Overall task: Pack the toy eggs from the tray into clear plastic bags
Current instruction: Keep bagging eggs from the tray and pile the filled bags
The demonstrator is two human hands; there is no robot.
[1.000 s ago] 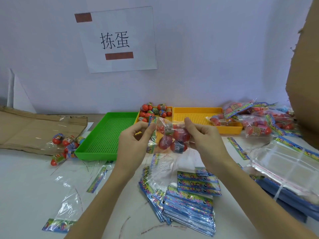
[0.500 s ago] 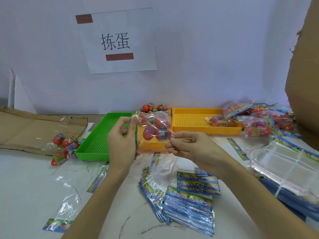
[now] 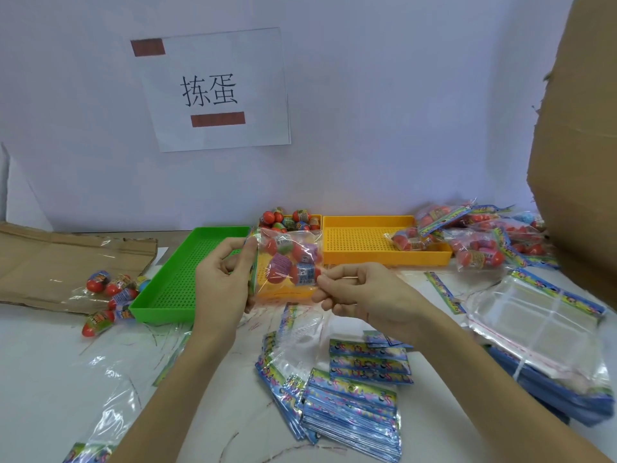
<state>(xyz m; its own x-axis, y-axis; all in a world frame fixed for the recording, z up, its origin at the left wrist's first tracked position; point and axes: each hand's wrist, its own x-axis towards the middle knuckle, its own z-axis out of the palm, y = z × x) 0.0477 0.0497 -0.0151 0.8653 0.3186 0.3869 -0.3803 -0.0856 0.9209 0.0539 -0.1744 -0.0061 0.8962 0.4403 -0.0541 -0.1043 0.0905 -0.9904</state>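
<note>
**Filled bag held up between both hands**

The left hand (image 3: 222, 282) is raised, thumb and fingers pinching the printed header edge of a clear bag of toy eggs (image 3: 289, 260), held in front of the yellow tray (image 3: 287, 290). The right hand (image 3: 359, 292), fingers curled, pinches the bag's opposite lower corner. Loose eggs (image 3: 289, 219) lie heaped at the tray's far end.
</note>
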